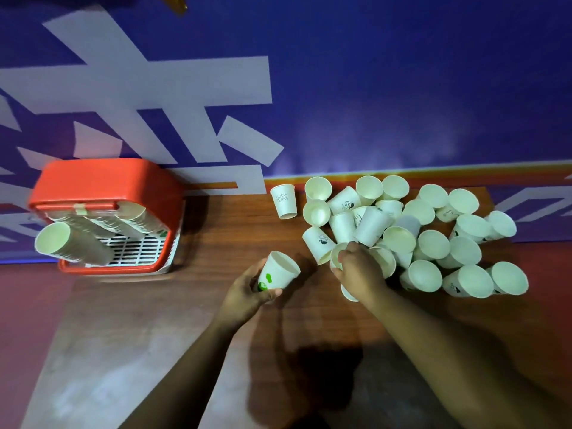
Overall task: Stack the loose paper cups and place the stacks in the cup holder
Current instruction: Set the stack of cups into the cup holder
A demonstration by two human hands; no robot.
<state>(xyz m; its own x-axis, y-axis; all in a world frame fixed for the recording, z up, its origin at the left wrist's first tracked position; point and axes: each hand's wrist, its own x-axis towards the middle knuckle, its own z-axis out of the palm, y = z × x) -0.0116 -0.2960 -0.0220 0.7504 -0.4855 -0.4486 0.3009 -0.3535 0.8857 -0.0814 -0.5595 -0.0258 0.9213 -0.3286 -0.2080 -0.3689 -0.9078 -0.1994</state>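
Observation:
My left hand (247, 294) grips a white paper cup with green spots (278, 272), tilted with its mouth up and to the right. At the near left edge of a pile of several loose white paper cups (433, 243), my right hand (360, 270) curls its fingers round one cup (337, 253). Another cup's end (349, 293) shows under that hand. The red cup holder (102, 184) stands at the left of the wooden table and holds long stacks of cups (71, 243) lying on their sides.
One cup (283, 201) stands alone, rim down, just left of the pile. A blue wall with white shapes (402, 88) rises right behind the table. Bare wooden tabletop (232, 221) lies between the holder and the pile.

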